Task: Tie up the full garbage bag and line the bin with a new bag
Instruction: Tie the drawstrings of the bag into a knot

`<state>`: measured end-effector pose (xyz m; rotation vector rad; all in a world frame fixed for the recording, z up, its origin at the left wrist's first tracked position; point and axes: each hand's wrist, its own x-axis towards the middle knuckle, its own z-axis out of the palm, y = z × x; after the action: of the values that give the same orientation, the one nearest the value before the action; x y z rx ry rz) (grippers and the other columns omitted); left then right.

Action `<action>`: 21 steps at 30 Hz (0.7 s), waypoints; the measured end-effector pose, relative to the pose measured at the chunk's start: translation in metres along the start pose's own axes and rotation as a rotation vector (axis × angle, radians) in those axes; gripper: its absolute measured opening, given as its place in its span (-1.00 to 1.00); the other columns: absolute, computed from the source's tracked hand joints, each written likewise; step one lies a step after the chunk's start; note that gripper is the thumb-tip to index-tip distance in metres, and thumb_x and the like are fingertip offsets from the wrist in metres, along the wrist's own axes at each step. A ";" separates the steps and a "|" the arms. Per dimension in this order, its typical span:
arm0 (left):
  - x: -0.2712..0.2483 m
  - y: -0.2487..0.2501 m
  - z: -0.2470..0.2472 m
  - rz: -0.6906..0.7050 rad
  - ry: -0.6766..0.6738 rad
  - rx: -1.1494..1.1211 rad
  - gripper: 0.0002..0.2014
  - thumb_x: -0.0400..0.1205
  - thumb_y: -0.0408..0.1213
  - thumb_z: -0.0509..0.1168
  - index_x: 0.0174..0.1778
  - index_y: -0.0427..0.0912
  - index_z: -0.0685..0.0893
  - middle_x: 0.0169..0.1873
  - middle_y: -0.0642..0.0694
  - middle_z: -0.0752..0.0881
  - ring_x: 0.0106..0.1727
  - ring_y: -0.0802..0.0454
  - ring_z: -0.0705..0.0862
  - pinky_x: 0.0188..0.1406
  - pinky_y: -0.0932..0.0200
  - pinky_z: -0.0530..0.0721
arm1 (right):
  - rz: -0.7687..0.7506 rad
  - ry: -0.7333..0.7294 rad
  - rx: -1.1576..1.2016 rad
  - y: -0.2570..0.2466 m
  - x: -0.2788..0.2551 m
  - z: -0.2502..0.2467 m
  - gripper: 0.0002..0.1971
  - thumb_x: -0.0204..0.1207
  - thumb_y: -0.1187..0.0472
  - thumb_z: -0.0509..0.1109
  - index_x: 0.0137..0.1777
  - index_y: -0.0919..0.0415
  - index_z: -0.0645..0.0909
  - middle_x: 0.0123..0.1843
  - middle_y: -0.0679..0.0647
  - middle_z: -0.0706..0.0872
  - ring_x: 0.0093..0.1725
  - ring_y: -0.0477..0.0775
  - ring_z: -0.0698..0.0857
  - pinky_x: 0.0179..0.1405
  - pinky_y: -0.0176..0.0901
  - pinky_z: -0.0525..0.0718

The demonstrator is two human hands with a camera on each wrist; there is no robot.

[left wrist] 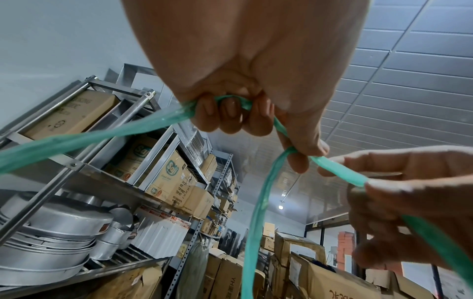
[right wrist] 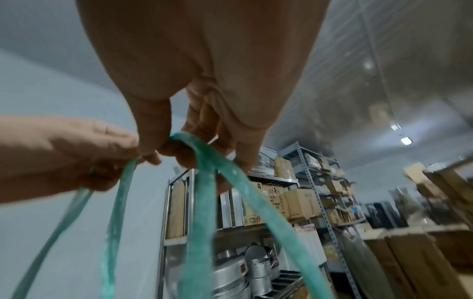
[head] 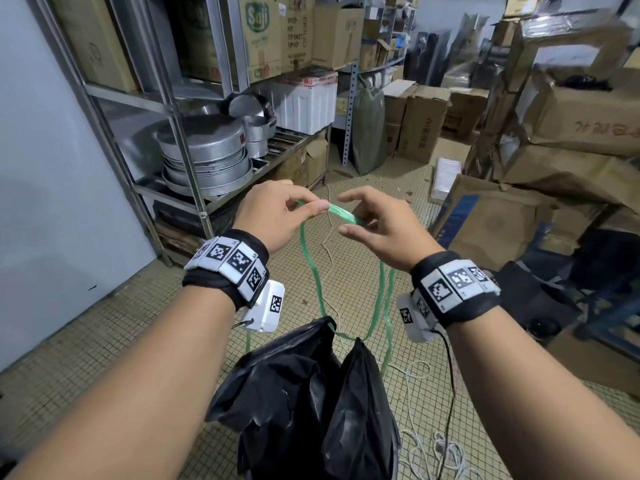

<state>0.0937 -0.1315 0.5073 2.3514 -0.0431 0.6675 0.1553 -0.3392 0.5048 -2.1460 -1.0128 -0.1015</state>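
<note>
Holding a length of green plastic string (head: 313, 268) up at chest height, the person's two hands meet above a black garbage bag (head: 304, 403) that stands on the tiled floor (head: 114, 337) between the forearms. The left hand (head: 273, 216) pinches the string between thumb and forefinger, and the left wrist view shows its other fingers (left wrist: 231, 116) curled round the same strand, so this hand has a closed hold on it. The right hand (head: 375, 225) takes the string just beside the left: a strand is draped over its curled fingers (right wrist: 179, 153) and two runs hang down from there, with thumb and forefinger spread a little apart in the head view. From the hands the string drops in long loops to the gathered neck of the bag, where it passes between two bunched peaks of black plastic; whether a knot is already made there cannot be told. A thin white cord (head: 419, 441) lies in coils on the floor to the right of the bag. A metal shelf rack (head: 194, 140) on the left carries stacked aluminium pans (head: 204, 150) and cardboard boxes (head: 263, 32); more cartons (head: 568, 133) are piled at the right. No bin shows in any view
</note>
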 end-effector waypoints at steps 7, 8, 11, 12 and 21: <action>-0.002 -0.001 0.008 0.033 0.047 0.052 -0.75 0.54 0.24 0.39 -0.14 0.20 0.87 -0.42 0.03 0.53 -0.21 0.02 0.44 -0.28 0.08 0.41 | 0.003 0.007 0.005 0.002 -0.002 -0.011 -0.80 0.63 0.06 0.46 0.14 0.10 0.59 -0.23 0.19 0.77 -0.25 0.18 0.74 -0.14 0.21 0.72; -0.002 -0.001 0.010 0.036 0.062 0.060 -0.74 0.53 0.25 0.39 -0.15 0.20 0.87 -0.41 0.03 0.52 -0.20 0.03 0.42 -0.29 0.11 0.38 | -0.026 0.025 -0.039 0.003 -0.003 -0.013 -0.83 0.65 0.03 0.42 0.09 0.11 0.64 -0.27 0.08 0.79 -0.27 0.05 0.75 -0.15 0.14 0.74; -0.002 0.000 0.013 0.027 0.105 0.063 -0.71 0.49 0.30 0.40 -0.17 0.21 0.86 -0.42 0.03 0.46 -0.18 0.02 0.40 -0.26 0.10 0.33 | -0.066 0.067 -0.097 0.006 -0.004 -0.016 -0.77 0.67 0.03 0.38 0.09 0.15 0.79 -0.22 -0.08 0.84 -0.19 -0.15 0.79 -0.06 -0.01 0.79; -0.003 0.000 0.014 0.023 0.115 0.058 -0.69 0.47 0.33 0.38 -0.15 0.24 0.86 -0.42 0.05 0.45 -0.17 0.02 0.40 -0.22 0.09 0.34 | -0.063 0.083 -0.097 0.008 -0.005 -0.017 -0.76 0.67 0.05 0.39 0.11 0.15 0.81 -0.20 -0.07 0.84 -0.18 -0.15 0.79 -0.05 -0.03 0.80; -0.012 -0.014 0.020 -0.139 0.073 0.120 -0.88 0.55 0.23 0.39 -0.26 0.39 0.72 -0.04 0.19 0.46 0.18 0.06 0.34 0.04 0.09 0.10 | 0.145 0.307 0.164 0.038 -0.015 -0.022 -0.84 0.68 0.16 0.39 0.01 0.16 0.79 -0.18 0.00 0.84 -0.17 -0.04 0.82 -0.12 0.04 0.85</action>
<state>0.0951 -0.1351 0.4811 2.4153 0.1964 0.7036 0.1767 -0.3785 0.4925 -1.9726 -0.6633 -0.2610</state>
